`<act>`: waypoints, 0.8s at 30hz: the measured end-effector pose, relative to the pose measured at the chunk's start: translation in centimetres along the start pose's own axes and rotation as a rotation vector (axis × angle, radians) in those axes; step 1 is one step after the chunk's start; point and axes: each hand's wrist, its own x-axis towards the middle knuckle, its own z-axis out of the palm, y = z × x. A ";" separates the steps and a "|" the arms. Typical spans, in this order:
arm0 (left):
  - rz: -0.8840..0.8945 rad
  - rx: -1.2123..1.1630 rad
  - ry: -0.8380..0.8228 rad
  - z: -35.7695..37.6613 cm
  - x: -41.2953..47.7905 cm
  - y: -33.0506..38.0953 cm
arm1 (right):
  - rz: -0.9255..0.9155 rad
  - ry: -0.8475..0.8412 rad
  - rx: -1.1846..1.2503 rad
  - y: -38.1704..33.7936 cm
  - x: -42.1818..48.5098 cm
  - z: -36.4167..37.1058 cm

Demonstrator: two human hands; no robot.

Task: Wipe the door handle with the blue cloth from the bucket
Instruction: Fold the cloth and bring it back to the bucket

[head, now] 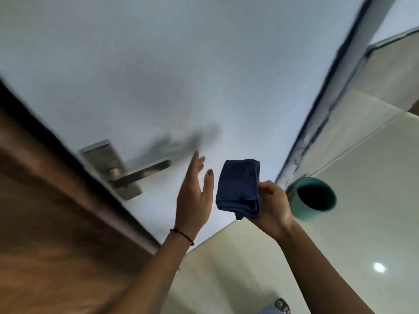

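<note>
Forearms enter from the bottom of the view, both bare, the left one wearing a thin dark cord bracelet (182, 233) at the wrist. Right hand (273, 208): fingers closed in a pinch on the blue cloth (239, 189), which is folded into a thick pad and held upright by its lower corner, well clear of the floor, probably so a flat face can be presented to the metal. Left hand (195, 193): empty and spread, palm turned toward the cloth just beside it, fingers pointing up and away; judged to be placed either to take or refold the cloth or to steady the lever. Bucket (314, 198): teal, round, dark inside, standing on the pale tiled floor (362, 223) just beyond the right hand and partly hidden by it; contents cannot be made out. Door handle (140, 173): brushed metal lever on a rectangular plate, beyond and to the outer side of the left hand, apart from both hands and not yet touched by the cloth. Door (204, 75): pale face carrying the handle, with a dark wooden frame (56, 177) further out past the left hand. Wiping step judged still to come; the cloth needs carrying across the left hand to the lever.
</note>
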 end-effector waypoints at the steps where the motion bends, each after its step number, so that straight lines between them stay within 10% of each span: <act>1: -0.198 -0.110 -0.118 2.9 0.3 1.0 | -0.021 -0.013 0.035 -1.8 -1.0 -1.9; 5: -0.735 -0.575 -0.511 14.4 0.5 4.9 | -0.127 -0.018 -0.105 -7.9 -5.0 -10.4; 24: -0.940 -0.536 -0.543 52.8 9.2 6.3 | 0.003 0.602 0.059 -25.9 1.5 -40.7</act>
